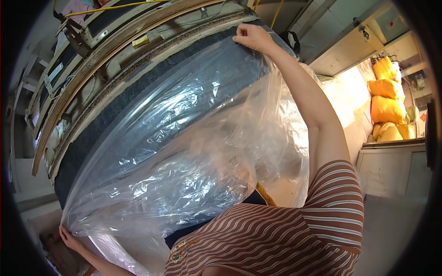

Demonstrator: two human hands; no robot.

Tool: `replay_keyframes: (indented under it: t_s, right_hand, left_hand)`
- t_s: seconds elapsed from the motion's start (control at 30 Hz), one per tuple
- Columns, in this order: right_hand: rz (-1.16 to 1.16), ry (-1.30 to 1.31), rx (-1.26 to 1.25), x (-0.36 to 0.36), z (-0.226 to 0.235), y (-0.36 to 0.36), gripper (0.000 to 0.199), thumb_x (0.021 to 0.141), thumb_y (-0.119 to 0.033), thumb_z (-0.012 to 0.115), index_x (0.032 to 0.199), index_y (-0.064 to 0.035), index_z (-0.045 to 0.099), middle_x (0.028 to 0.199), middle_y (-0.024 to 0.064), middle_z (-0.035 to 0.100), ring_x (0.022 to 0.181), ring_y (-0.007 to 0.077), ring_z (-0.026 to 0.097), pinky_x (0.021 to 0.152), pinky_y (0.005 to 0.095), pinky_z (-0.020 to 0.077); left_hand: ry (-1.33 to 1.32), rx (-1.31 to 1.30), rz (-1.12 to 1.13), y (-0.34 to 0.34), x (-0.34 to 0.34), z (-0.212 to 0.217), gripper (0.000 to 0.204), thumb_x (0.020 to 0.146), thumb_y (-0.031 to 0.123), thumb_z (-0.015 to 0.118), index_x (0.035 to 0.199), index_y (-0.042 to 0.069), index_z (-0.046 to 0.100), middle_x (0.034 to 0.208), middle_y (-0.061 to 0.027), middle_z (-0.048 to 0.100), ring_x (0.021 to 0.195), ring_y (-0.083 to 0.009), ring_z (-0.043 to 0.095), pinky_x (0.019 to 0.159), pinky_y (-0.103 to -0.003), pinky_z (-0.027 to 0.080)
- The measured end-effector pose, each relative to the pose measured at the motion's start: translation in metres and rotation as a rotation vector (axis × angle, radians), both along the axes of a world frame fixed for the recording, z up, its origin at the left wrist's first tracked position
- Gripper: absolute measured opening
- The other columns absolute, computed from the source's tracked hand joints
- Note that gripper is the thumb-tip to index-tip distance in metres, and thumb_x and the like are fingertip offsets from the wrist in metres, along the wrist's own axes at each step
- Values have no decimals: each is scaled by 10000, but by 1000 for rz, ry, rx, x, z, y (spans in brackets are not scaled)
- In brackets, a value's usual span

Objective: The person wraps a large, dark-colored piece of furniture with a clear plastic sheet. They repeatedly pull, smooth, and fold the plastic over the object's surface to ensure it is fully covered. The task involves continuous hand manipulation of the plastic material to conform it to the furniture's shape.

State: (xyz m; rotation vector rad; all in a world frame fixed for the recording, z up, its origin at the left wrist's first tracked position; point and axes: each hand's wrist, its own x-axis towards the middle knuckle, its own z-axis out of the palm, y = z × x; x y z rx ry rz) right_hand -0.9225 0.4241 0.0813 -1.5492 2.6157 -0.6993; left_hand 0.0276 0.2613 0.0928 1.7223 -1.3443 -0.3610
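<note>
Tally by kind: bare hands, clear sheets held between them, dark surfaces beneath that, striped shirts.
Bare hands: 2 (left hand, right hand)
Clear plastic sheet, held between them: 1
Dark work surface, beneath the sheet: 1
Striped shirt: 1
Total: 5

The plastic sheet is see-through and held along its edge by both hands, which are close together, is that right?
Not quite: the left hand and the right hand are wide apart, at the lower left and upper middle of the head view. The plastic sheet is indeed see-through and held along its edge by both.
</note>
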Motion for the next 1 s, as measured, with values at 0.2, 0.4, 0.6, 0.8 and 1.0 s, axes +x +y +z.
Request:
replay_keyframes:
  t_s: [0.2,0.4,0.6,0.8,1.0]
  right_hand:
    - [287,-368,-6,-36,-7,-12,122,798,-140,680,872,-57,629,727,-42,567,705,67,499,655,241,416]
    - [251,-845,-568,-15,62,-28,241,850,-264,635,921,-33,633,856,9,622,844,101,553,792,257,432]
    - [-66,-198,-585,-43,-17,-54,194,876,-221,557,915,-34,594,758,49,627,719,118,589,682,297,472]
    - [-72,-289,-709,-29,-41,-69,215,817,-206,643,917,-16,648,852,95,635,781,185,591,739,295,458]
    - [-202,-167,-571,-39,-34,-75,241,770,-252,670,884,-40,670,863,104,601,806,231,585,775,327,457]
  left_hand:
    - [207,173,-17,55,32,-18,420,909,358,603,1232,95,549,1198,-34,567,1129,-148,488,943,-313,339]
    - [345,-103,-51,3,52,33,412,941,345,517,1239,61,492,1258,-78,494,1162,-212,453,1004,-364,343]
    - [112,-178,-114,-132,-16,-48,290,907,272,595,1092,53,633,1036,-55,627,949,-149,551,838,-296,442]
    - [207,-132,-55,-203,-17,-75,305,893,302,620,1025,35,687,967,-16,665,874,-103,560,795,-245,435]
    - [135,-110,-98,-234,-71,-81,309,882,280,630,1059,34,690,1016,-26,668,893,-114,570,821,-237,435]
